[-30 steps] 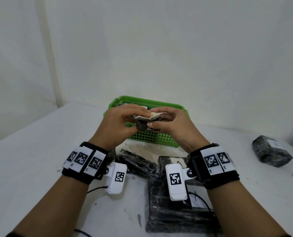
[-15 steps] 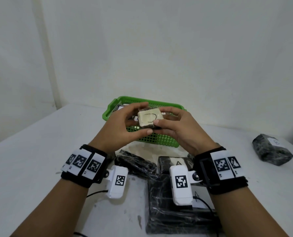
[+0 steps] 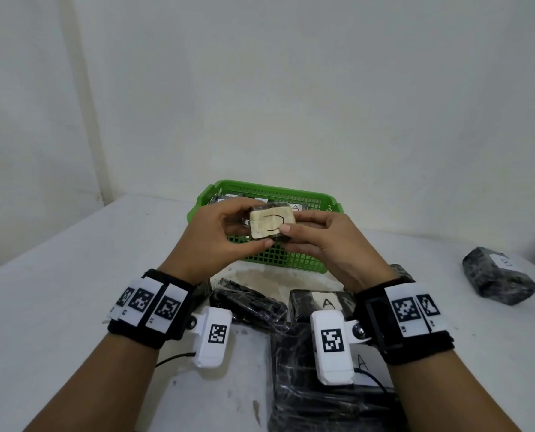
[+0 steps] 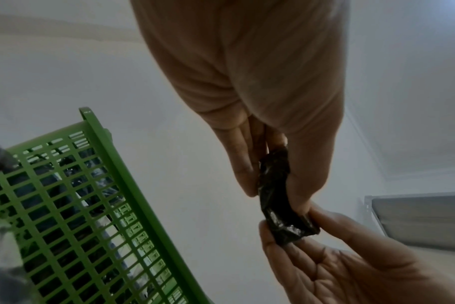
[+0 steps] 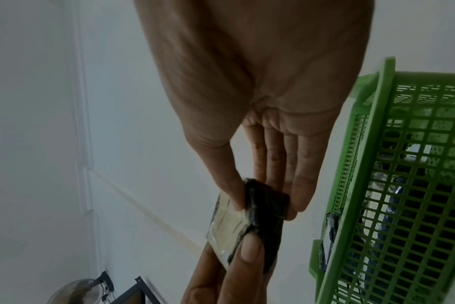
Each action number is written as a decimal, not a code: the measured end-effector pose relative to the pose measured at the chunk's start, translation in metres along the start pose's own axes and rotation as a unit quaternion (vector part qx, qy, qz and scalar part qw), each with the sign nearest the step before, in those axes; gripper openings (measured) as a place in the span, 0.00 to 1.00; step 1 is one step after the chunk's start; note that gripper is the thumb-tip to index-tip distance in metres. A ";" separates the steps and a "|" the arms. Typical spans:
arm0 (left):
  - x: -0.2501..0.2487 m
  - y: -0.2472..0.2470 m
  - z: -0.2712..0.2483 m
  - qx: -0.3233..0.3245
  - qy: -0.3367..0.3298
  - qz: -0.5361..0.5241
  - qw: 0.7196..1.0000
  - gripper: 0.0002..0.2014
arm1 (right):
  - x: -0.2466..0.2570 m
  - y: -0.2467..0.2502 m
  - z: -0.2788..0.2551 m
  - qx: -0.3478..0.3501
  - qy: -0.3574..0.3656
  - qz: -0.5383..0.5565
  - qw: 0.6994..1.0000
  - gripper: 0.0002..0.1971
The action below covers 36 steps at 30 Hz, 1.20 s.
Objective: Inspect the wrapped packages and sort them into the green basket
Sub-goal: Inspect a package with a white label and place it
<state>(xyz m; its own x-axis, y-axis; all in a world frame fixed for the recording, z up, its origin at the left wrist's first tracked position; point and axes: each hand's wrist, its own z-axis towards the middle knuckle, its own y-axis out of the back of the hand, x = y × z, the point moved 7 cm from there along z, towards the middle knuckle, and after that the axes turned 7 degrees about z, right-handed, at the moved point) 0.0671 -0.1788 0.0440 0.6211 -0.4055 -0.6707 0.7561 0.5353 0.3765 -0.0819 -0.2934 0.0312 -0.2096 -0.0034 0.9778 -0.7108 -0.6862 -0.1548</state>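
- holding 1 small package [image 3: 271, 224] pinched between my left hand [image 3: 216, 236] and right hand [image 3: 328, 244], label up.
- some packages already in the green basket [image 3: 291, 260]; several still on the table [image 3: 57, 291].

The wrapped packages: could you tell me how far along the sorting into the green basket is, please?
Done: some wrapped packages already lie in the green basket. In hand: the left hand and right hand pinch a small package, label up. Left: several packages near the wrists and one far right on the table.
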 end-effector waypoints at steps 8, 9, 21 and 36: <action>-0.005 -0.005 -0.002 0.011 -0.018 0.027 0.999 0.27 | 0.002 -0.005 -0.001 -0.017 0.013 -0.041 0.999 0.17; -0.005 -0.005 -0.002 0.011 -0.019 0.028 0.999 0.27 | 0.002 -0.004 -0.001 -0.023 0.017 -0.043 0.999 0.16; -0.003 0.002 -0.003 -0.006 0.006 -0.016 1.000 0.23 | 0.011 -0.002 -0.006 -0.015 0.069 -0.088 0.994 0.23; -0.013 -0.001 -0.003 0.004 -0.079 0.049 0.996 0.23 | -0.002 -0.005 -0.006 0.014 -0.037 0.005 0.999 0.17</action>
<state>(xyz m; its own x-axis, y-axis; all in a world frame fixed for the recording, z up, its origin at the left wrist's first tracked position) 0.0577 -0.1716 0.0504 0.7155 -0.4636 -0.5226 0.6921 0.5723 0.4399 -0.0825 -0.2856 0.0292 -0.1649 -0.0640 0.9842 -0.6900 -0.7056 -0.1615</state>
